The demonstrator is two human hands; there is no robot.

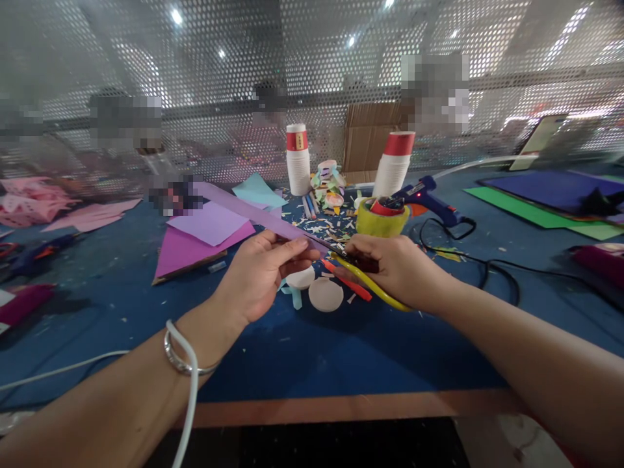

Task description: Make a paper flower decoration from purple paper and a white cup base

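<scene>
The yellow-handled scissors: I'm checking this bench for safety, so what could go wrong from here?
The yellow-handled scissors have their blades close to the fingertips of the left hand, so a slip might nick them. The long, narrow purple paper strip could bend and make a cut wander. The blue glue gun shows a red light and lies beyond the right hand; if it is hot, a careless reach might burn.
</scene>
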